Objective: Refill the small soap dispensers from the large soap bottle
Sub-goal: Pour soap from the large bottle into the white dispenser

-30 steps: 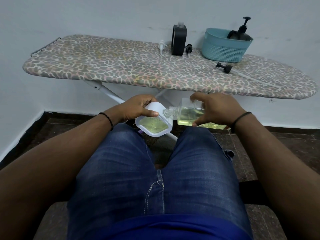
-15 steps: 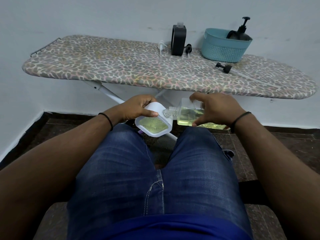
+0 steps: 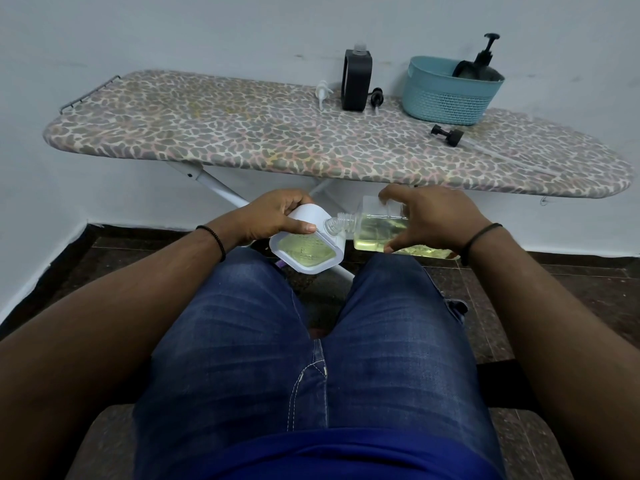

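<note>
Over my knees, my left hand [image 3: 273,216] grips a white squarish soap bottle [image 3: 306,252], tilted so its yellow-green face points at me. My right hand [image 3: 436,216] holds a clear small bottle [image 3: 377,232] on its side, with yellow liquid pooled along its lower wall. The clear bottle's open threaded neck [image 3: 341,223] points left and meets the upper right corner of the white bottle. The white bottle's own opening is hidden behind that neck. I cannot see liquid flowing between them.
An ironing board [image 3: 242,133] with a spotted cover stands ahead against the wall. It carries a black dispenser [image 3: 356,81], a white pump head [image 3: 322,93], two loose black pump heads [image 3: 447,135], and a teal basket [image 3: 446,98] holding a black pump bottle [image 3: 481,64].
</note>
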